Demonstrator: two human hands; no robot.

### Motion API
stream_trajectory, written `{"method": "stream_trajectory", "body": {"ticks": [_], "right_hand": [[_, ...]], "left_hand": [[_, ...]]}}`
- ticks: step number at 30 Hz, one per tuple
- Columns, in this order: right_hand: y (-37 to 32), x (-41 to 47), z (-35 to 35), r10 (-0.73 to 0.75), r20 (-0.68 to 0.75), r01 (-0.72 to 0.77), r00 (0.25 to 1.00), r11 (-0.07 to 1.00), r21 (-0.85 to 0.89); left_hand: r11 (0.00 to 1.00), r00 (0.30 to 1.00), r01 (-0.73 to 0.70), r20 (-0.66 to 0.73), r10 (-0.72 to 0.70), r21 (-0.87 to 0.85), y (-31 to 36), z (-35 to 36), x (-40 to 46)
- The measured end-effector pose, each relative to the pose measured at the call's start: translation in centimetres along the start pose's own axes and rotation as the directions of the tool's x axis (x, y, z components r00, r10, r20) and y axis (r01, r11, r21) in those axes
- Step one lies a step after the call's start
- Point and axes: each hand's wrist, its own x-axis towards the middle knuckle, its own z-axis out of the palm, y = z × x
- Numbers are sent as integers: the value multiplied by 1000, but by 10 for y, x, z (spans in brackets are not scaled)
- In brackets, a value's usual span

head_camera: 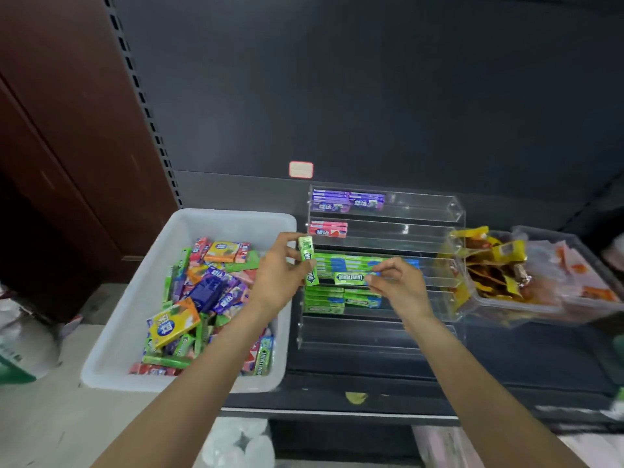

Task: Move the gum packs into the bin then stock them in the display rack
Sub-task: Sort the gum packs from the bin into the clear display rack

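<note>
A white plastic bin (111, 336) on the left holds several mixed gum packs (202, 295) in green, purple, orange and red. A clear acrylic display rack (422, 211) stands to its right, with purple packs (347, 201) on the top tier, red packs (327, 229) below, and green packs (337, 300) on the lower tiers. My left hand (280, 275) grips upright green gum packs (308, 261) between bin and rack. My right hand (398, 282) pinches a green Doublemint pack (353, 278), held level in front of the rack's green tier.
A clear tray of yellow and brown snack packets (493, 265) sits right of the rack, with another tray of orange packets (580, 268) beyond. Everything rests on a dark shelf (371, 390) with a dark back panel. A brown cabinet (50, 130) stands at left.
</note>
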Motion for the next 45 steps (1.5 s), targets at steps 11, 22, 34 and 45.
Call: {"method": "stream_trajectory", "body": {"ticks": [11,22,34,45], "right_hand": [[64,24,-36,-146,69,161,987,895,-416],[77,30,-19,-231,138,264,963,708,-655],[37,21,-38,-144,303,278,942,842,-463],[42,30,-55,-156,208,204,966,950,-235]], "left_hand": [[998,998,59,-31,-60,-15,-1,54,-6],[996,994,88,-69,-90,-23,-6,51,-17],[978,986,169,24,-167,-126,1,73,-24],[861,975,-109,221,-4,498,-20,87,-25]]}}
